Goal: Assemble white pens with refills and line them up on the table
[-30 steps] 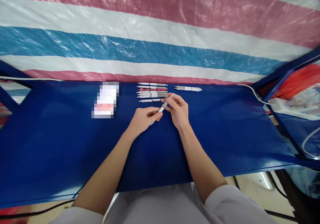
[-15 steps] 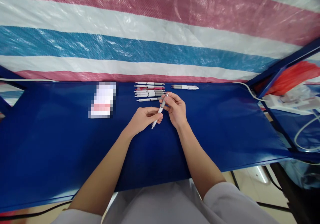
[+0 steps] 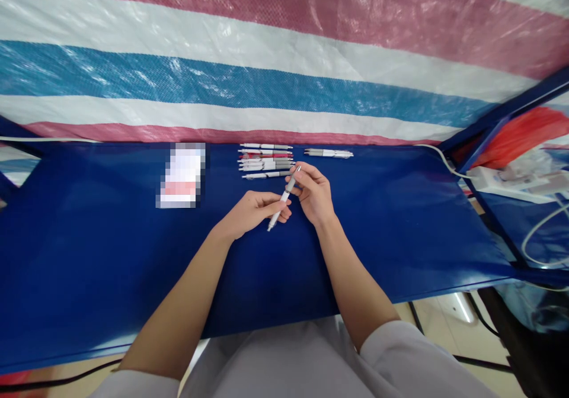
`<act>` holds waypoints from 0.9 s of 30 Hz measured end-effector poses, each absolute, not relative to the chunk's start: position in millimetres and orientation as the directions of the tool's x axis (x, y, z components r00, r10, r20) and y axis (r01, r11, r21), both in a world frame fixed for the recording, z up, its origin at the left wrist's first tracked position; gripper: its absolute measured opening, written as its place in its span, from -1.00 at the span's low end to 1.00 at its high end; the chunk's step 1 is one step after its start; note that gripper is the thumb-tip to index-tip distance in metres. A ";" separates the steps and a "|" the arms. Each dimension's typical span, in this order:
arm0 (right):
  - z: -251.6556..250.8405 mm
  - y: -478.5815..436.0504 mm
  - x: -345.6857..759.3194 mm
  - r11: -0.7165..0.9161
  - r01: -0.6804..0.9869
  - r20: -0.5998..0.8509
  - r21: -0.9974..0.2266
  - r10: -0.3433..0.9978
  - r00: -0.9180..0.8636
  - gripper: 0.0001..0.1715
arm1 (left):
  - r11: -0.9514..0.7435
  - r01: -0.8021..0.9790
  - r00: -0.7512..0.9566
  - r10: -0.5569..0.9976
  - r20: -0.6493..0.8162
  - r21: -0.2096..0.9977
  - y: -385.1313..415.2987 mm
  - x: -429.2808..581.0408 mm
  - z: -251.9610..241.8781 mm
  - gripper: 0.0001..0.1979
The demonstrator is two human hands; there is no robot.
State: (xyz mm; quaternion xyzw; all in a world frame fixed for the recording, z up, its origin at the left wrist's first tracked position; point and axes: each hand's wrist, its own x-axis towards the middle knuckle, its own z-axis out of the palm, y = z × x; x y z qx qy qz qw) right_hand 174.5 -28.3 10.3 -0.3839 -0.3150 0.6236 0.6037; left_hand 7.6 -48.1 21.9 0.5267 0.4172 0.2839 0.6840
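Note:
A white pen [image 3: 283, 197] with a grey grip and silver tip slants between my two hands, above the blue table. My left hand [image 3: 255, 211] pinches its white lower barrel between thumb and fingers. Around the grey upper part, close to the tip, my right hand [image 3: 313, 191] has its thumb and fingers closed. Just beyond my hands several pens [image 3: 265, 164], mostly white and grey with some red, lie side by side in a loose stack. A smaller group of pens [image 3: 329, 153] rests to the right of it.
A blurred-out white and pink rectangle [image 3: 182, 176] lies on the blue table [image 3: 111, 256] at left. A striped plastic sheet [image 3: 267, 48] hangs behind. At the right are a white power strip [image 3: 511, 185], a red bag [image 3: 524, 137] and a white cable [image 3: 540, 232].
Both hands keep their hold on the pen, which has barely moved. The view has shifted very slightly.

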 end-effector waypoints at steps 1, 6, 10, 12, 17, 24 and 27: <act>10.5 -28.5 175.4 -0.092 -0.520 -0.107 -0.849 0.994 0.000 -0.70 | 0.310 0.039 0.517 0.807 -0.284 0.950 -48.5 7.3 23.0 -0.64; 10.8 -29.1 177.4 -0.121 -0.537 -0.104 -0.835 0.993 -0.062 -0.68 | 0.325 0.004 0.505 0.816 -0.282 0.946 -49.3 7.8 24.3 -0.65; 10.9 -28.8 176.3 -0.080 -0.523 -0.080 -0.848 0.997 -0.022 -0.69 | 0.298 0.016 0.456 0.847 -0.272 0.955 -48.0 7.7 24.1 -0.68; 10.9 -28.4 175.7 -0.071 -0.525 -0.087 -0.848 0.996 0.006 -0.70 | 0.271 0.029 0.427 0.867 -0.257 0.962 -47.4 7.6 23.9 -0.69; 10.3 -27.4 174.2 -0.054 -0.532 -0.101 -0.845 0.993 0.059 -0.70 | 0.178 0.056 0.324 0.928 -0.187 0.982 -47.0 9.4 22.0 -0.65; 12.0 -28.1 172.9 -0.109 -0.571 -0.155 -0.814 0.987 0.032 -0.65 | 0.318 -0.038 0.449 0.852 -0.268 0.947 -47.5 8.2 22.6 -0.65; 13.1 -29.0 173.1 -0.125 -0.592 -0.152 -0.796 0.988 -0.004 -0.70 | 0.374 -0.056 0.526 0.799 -0.291 0.926 -48.5 7.2 22.0 -0.63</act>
